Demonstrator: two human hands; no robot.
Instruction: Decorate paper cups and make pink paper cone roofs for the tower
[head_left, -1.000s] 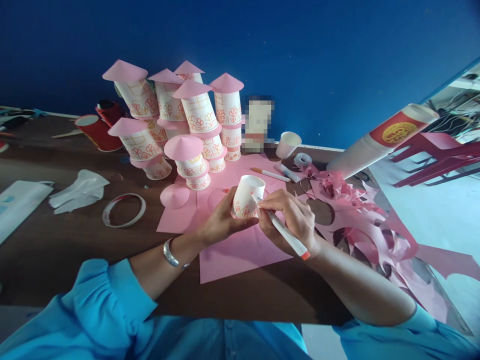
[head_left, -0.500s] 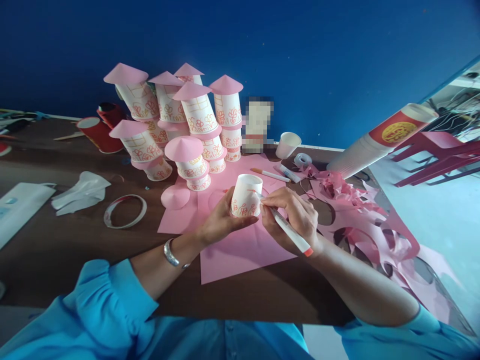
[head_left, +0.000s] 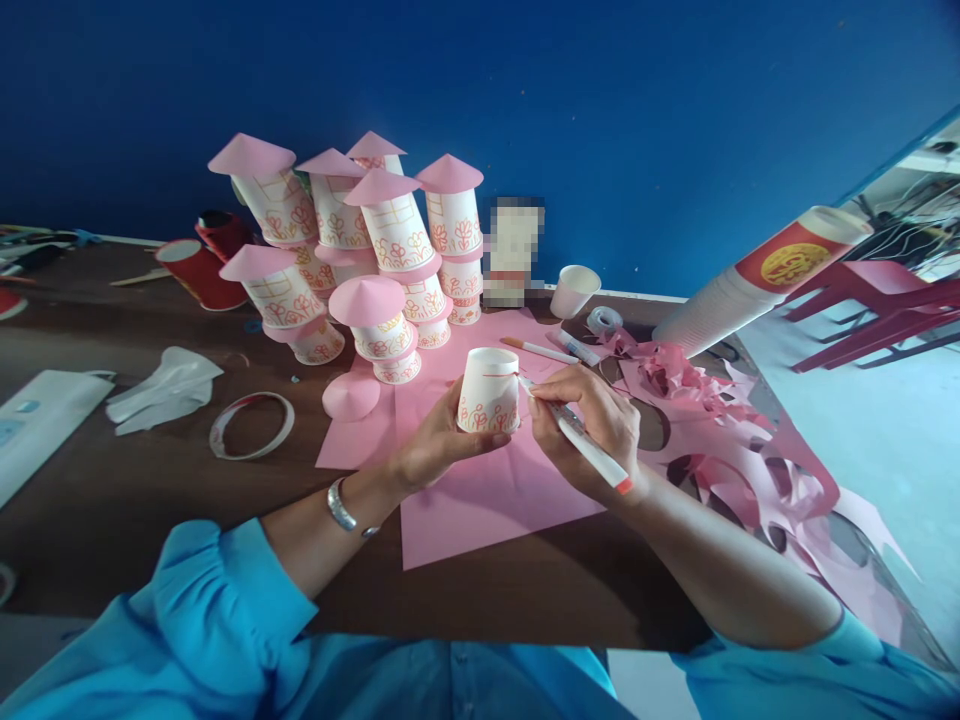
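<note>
Our left hand [head_left: 435, 443] curls round the paper cup [head_left: 489, 395] above the pink paper [head_left: 480, 500], seemingly to steady it; our right pinches the marker [head_left: 585, 440] for control near its rim.

bright blue sleeves [head_left: 240, 575] — gathered, cuffed — silver left-wrist bangle [head_left: 341, 506]

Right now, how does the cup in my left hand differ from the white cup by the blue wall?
The held cup has red flowers and a line drawn on it; the wall cup looks plain. The held cup is upside down in your left hand; the wall cup sits mouth up on the table. Both are white.
</note>
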